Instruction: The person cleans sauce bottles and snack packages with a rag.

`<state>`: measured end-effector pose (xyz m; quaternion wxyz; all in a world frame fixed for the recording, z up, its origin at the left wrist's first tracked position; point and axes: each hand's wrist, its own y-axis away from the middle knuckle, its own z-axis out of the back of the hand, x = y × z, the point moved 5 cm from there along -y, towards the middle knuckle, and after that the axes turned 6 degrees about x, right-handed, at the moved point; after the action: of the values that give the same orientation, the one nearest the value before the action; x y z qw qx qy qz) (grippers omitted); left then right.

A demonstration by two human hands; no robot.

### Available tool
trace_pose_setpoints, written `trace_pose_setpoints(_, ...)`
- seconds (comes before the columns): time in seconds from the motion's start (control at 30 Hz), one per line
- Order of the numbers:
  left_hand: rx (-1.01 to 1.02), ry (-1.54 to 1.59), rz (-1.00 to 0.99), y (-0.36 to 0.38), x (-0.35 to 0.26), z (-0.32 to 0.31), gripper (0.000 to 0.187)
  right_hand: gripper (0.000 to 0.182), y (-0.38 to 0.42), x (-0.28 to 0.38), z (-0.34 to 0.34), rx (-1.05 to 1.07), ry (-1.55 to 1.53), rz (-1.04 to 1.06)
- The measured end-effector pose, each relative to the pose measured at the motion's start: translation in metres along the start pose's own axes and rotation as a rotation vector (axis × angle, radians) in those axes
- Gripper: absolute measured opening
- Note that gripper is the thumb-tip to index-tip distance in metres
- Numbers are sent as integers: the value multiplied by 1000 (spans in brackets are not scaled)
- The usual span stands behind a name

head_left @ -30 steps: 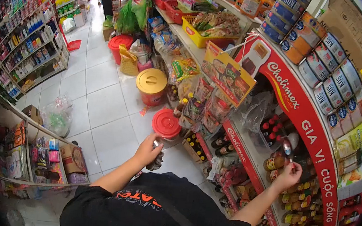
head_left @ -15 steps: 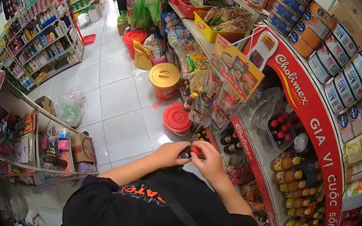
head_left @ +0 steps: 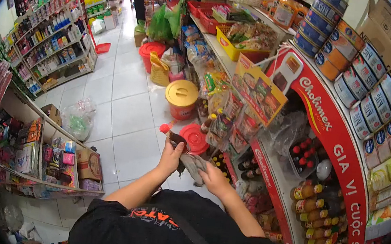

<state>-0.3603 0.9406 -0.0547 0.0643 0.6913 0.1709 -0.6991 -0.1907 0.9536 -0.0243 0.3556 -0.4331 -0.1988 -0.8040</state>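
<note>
Clasping bottle (head_left: pixel 176 139), left hand (head_left: pixel 169 159) overhangs tiles (head_left: pixel 131 131); right hand (head_left: pixel 216 180) clamps cloth (head_left: pixel 193 167) near shelf edge (head_left: pixel 266 177).

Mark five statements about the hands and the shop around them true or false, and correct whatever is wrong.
1. The left hand holds a dark bottle with a red cap. True.
2. The right hand is empty. False: it grips a grey cloth.
3. The bucket with the gold lid stands on the floor. True.
4. The yellow basket stands on the floor. False: it sits up on a shelf.
5. The Cholimex sign is red with white lettering. True.
</note>
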Motion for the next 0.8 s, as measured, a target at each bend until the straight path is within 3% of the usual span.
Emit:
trace_pose_setpoints(0.07,-7,-29,67,-6,9,20,34,32,4,-22,4,87,30,-61)
trace_pose_setpoints(0.13,-17,-57,124,-7,22,41,33,35,11,-31,6,165,286,-264)
trace_pose_setpoints(0.2,-13,135,235,0,30,52,30,38,21,-49,9,249,481,-544)
trace_pose_setpoints(0.3,55,306,376,13,33,46,29,33,21,-32,20,252,314,-349)
trace_pose_setpoints(0.4,215,354,474,30,37,27,35,33,7,-1,39,-164,-243,-87)
trace_pose_setpoints(0.43,224,387,517,35,33,17,37,36,5,16,47,-257,-14,-46)
trace_pose_setpoints(0.5,261,335,563,40,24,2,37,41,-3,17,36,-221,45,121)
trace_pose_setpoints(0.6,189,530,532,43,36,-13,33,46,-8,20,-11,111,112,271)
trace_pose_setpoints(0.63,367,455,318,33,35,-13,34,51,-6,28,-24,154,372,256)
trace_pose_setpoints(0.7,201,541,465,39,34,-5,32,51,-1,37,-26,66,402,327)
trace_pose_setpoints(0.8,221,616,470,44,31,-4,30,55,-11,8,-25,126,97,424)
